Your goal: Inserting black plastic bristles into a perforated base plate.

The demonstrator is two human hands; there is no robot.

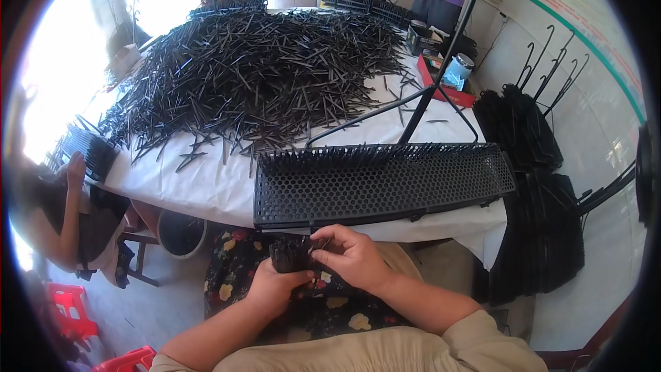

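In front of my lap, my left hand (270, 288) is closed around a bundle of short black strips (292, 253), their ends pointing up. My right hand (350, 256) is beside the bundle, thumb and forefinger pinched on what looks like one thin black strip (312, 229). Just beyond both hands, a long black perforated rack (385, 191) lies at the table's near edge. Rows of upright black strips fill its far side, while many holes nearer me are bare. A tall hooked handle (420, 111) rises from the rack.
A large heap of loose black strips (255, 76) covers much of the white-covered table (206, 182). A red tray (451, 89) holds a can (459, 69). Black hooked racks (527, 227) are stacked at right. Other people work at the far side and left. A bucket (182, 234) stands below.
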